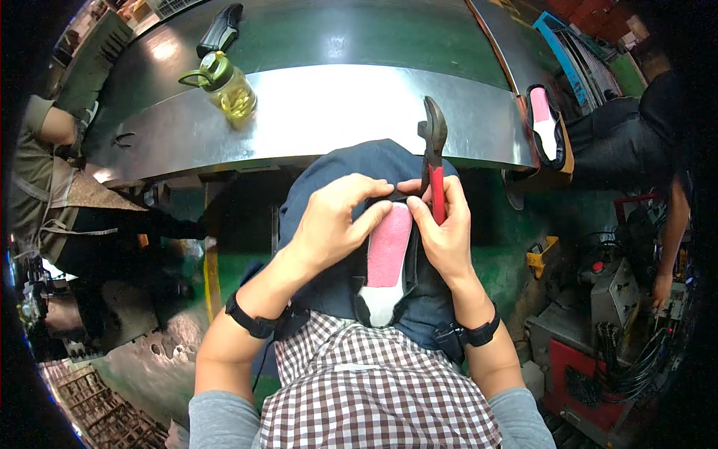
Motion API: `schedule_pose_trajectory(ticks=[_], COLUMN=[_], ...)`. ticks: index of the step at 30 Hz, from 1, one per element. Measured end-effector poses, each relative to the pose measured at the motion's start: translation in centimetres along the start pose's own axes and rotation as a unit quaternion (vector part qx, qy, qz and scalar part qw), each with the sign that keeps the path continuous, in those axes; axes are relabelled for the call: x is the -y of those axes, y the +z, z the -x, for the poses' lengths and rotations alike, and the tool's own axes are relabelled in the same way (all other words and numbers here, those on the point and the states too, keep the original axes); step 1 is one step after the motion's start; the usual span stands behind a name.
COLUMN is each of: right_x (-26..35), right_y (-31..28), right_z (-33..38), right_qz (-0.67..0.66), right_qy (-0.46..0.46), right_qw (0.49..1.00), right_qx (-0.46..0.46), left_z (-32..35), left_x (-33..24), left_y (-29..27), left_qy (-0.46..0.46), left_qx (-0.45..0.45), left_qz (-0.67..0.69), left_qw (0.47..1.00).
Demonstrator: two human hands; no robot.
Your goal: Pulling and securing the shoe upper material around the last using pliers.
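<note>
A black shoe (388,247) lies bottom-up across my lap, its underside showing a pink panel and a white panel. My left hand (335,218) is closed at the shoe's far end, thumb and fingers pinching its black edge. My right hand (449,238) holds a pair of pliers (434,138) with a red handle, the dark head pointing up and away. The thumb and a fingertip of that same hand also press on the shoe's far edge, beside the left fingertips. Part of the edge is hidden under the fingers.
Beyond my knees runs a metal bench (336,97) with a green belt (299,37). On it stand a green-lidded bottle (233,93) and another black shoe (221,30). A co-worker at right has a similar pink-and-white shoe (545,127); another person sits at left. A red-and-grey machine (598,299) stands right.
</note>
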State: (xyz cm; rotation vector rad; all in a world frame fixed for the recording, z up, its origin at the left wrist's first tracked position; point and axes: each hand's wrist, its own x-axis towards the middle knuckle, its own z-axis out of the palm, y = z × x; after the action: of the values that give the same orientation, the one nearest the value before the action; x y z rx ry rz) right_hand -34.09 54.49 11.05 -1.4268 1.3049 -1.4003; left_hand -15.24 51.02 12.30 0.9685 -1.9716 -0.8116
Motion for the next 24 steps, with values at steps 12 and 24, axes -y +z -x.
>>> schedule_pose_trajectory(ticks=[12, 24], right_x=[2.6, 8.4], right_y=[-3.0, -7.3], right_z=[2.1, 5.4], right_qz=[-0.042, -0.276], right_qy=[0.109, 0.407], right_qw=[0.993, 0.828], right_qx=[0.025, 0.268], left_z=[-0.6, -1.4], left_x=[0.7, 0.8], left_y=[0.2, 0.5], left_qy=[0.052, 0.081], left_qx=[-0.018, -0.012], left_qz=[-0.073, -0.080], left_qw=[0.996, 0.993])
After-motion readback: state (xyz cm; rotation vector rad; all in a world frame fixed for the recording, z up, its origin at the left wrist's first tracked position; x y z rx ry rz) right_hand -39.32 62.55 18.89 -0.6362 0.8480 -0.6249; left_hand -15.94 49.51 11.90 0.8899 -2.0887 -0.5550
